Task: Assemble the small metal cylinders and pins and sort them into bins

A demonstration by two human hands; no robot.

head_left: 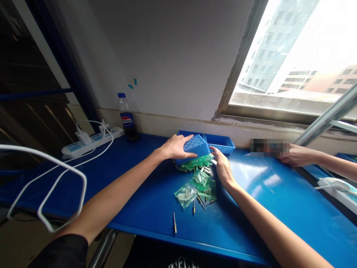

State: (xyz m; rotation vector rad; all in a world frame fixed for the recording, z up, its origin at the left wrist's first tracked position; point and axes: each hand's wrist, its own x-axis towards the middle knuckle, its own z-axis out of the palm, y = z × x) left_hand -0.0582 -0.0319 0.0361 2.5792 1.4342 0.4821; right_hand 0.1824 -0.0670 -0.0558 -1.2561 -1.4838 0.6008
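My left hand is closed on a blue plastic bin, which is tipped over with its ribbed underside towards me. At the bin's right edge, the fingers of my right hand curl against it, partly hidden. Under and in front of the bin lies a heap of small clear-green plastic bags with small metal parts inside. Several loose thin metal pins with brass-coloured ends lie nearer to me, one pin by itself close to the front edge. The bin's inside is hidden.
Two more blue bins stand by the wall, one an open bin. A cola bottle and a white power strip with cables are at left. Another person's hand is at right, near a blurred-out object and a second power strip.
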